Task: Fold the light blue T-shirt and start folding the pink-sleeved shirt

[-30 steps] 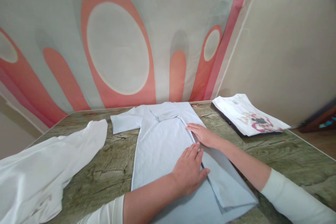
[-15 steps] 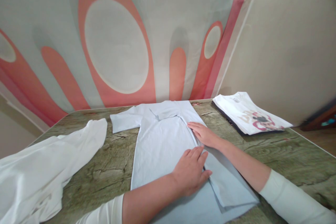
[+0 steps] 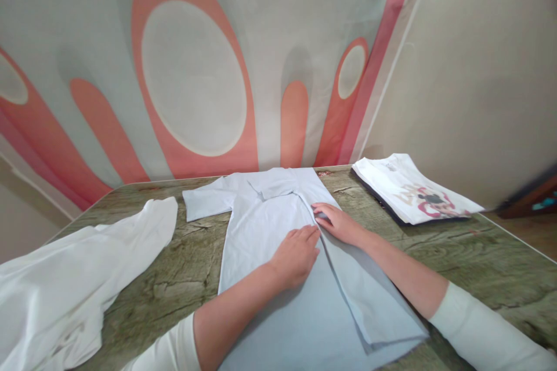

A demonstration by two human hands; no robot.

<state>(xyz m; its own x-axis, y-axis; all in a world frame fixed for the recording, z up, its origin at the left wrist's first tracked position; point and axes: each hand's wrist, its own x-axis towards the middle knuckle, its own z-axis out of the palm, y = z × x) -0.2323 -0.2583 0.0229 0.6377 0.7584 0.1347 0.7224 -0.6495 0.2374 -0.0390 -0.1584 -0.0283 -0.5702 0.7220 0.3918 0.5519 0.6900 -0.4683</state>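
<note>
A light blue short-sleeved shirt (image 3: 270, 255) lies spread on the table, its collar end away from me. Its right side is folded inward, so a flap (image 3: 369, 284) runs lengthwise over the body with a loose edge. My left hand (image 3: 296, 258) rests palm down on the shirt, fingers close together, their tips at the flap's edge. Just beyond it, my right hand (image 3: 337, 224) lies on the flap with fingers stretched out toward the same edge near the collar. The left sleeve (image 3: 206, 200) sticks out sideways.
A crumpled white garment (image 3: 82, 272) lies on the left of the wood-patterned table (image 3: 183, 278). At the back right is a folded stack (image 3: 413, 188), a printed white shirt on top of something dark. A patterned wall (image 3: 270, 23) stands behind the table.
My left hand has moved up and left along the flap's edge, and its thumb has drawn in. My right hand has hardly moved. The flap lies as before.
</note>
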